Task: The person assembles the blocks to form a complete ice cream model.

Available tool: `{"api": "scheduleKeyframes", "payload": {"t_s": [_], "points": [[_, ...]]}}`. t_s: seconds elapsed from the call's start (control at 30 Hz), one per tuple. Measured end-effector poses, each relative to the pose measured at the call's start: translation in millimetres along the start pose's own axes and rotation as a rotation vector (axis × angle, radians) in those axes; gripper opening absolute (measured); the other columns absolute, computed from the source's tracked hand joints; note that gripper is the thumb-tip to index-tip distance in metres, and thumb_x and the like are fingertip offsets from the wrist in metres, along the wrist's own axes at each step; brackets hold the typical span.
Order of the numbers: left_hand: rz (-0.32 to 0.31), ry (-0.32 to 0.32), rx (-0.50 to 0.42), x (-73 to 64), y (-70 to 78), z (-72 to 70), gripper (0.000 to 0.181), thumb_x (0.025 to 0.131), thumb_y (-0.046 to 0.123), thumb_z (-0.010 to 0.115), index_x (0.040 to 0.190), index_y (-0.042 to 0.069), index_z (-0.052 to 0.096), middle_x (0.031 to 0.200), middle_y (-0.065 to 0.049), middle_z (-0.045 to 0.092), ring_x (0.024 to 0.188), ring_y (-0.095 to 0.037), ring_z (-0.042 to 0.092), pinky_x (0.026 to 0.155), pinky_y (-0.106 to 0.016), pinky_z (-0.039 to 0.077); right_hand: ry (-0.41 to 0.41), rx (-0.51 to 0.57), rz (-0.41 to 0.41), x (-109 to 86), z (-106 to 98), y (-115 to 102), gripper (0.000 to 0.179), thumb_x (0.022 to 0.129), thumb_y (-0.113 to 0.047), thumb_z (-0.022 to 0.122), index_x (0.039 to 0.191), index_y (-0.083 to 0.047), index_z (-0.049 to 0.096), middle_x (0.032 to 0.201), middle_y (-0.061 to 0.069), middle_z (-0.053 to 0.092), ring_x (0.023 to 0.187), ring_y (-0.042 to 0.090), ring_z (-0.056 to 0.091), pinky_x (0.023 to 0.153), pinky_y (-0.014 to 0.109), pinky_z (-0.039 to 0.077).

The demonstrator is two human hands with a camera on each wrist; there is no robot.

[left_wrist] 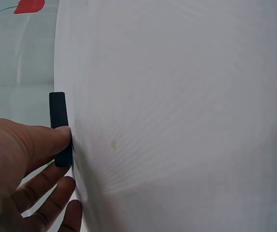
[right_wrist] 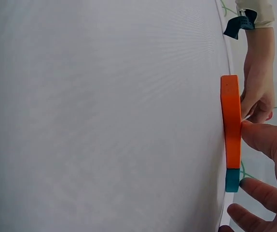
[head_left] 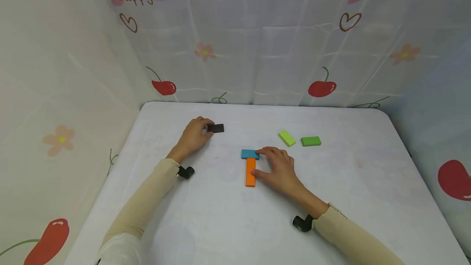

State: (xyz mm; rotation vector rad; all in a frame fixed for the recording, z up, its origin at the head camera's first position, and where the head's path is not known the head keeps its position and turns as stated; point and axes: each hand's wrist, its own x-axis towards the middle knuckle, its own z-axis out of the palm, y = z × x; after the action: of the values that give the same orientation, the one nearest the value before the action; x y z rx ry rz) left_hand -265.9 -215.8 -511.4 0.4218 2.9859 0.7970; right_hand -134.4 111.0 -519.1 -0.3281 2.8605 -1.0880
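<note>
My left hand (head_left: 196, 135) pinches a black rectangular block (head_left: 218, 128) between thumb and fingers near the table's far edge. In the left wrist view the thumb lies across the face of that block (left_wrist: 58, 108). Near the middle of the table, a blue block (head_left: 248, 153) lies crosswise against the far end of an orange block (head_left: 250, 175), forming a T. My right hand (head_left: 281, 169) is spread over these two, its thumb touching the orange block and its index fingertip at the blue one's right end. The right wrist view shows both blocks lying flat, end to side.
Beyond the right hand lie a lime-green block (head_left: 286, 138), set at a slant, and a darker green block (head_left: 311, 141). They rest on the white-covered table (head_left: 220, 224). A patterned curtain (head_left: 250, 44) hangs behind the far edge.
</note>
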Motion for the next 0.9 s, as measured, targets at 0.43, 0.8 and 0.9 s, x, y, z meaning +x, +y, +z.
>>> {"api": "scheduleKeyframes", "payload": {"t_s": [0.43, 0.8, 0.9], "points": [[0.013, -0.011, 0.006, 3.4, -6.3, -0.8, 0.037, 0.097, 0.019, 0.079, 0.133, 0.012, 0.074, 0.124, -0.011, 0.073, 0.112, -0.03, 0.066, 0.099, -0.047, 0.054, -0.008, 0.002, 0.002, -0.8, -1.9, -2.5, 0.065, 0.089, -0.044, 0.088, 0.145, -0.024, 0.064, 0.157, 0.006, 0.056, 0.14, 0.033, 0.046, 0.112, 0.061, 0.031], [-0.029, -0.019, -0.03, -1.3, -10.1, -8.0, 0.036, 0.099, 0.018, 0.077, 0.135, 0.012, 0.073, 0.127, -0.009, 0.074, 0.117, -0.03, 0.065, 0.105, -0.05, 0.052, -0.026, -0.043, 0.007, 0.6, -2.8, -4.5, 0.064, 0.09, -0.044, 0.086, 0.146, -0.024, 0.063, 0.156, 0.006, 0.057, 0.141, 0.034, 0.046, 0.112, 0.062, 0.031], [-0.03, -0.011, -0.04, -2.5, -9.9, -7.0, 0.036, 0.099, 0.019, 0.077, 0.134, 0.012, 0.073, 0.126, -0.009, 0.074, 0.117, -0.03, 0.065, 0.104, -0.05, 0.053, -0.023, -0.05, 0.001, 0.8, -1.9, -4.2, 0.064, 0.09, -0.045, 0.085, 0.146, -0.024, 0.063, 0.156, 0.005, 0.058, 0.141, 0.034, 0.046, 0.112, 0.062, 0.031]]}}
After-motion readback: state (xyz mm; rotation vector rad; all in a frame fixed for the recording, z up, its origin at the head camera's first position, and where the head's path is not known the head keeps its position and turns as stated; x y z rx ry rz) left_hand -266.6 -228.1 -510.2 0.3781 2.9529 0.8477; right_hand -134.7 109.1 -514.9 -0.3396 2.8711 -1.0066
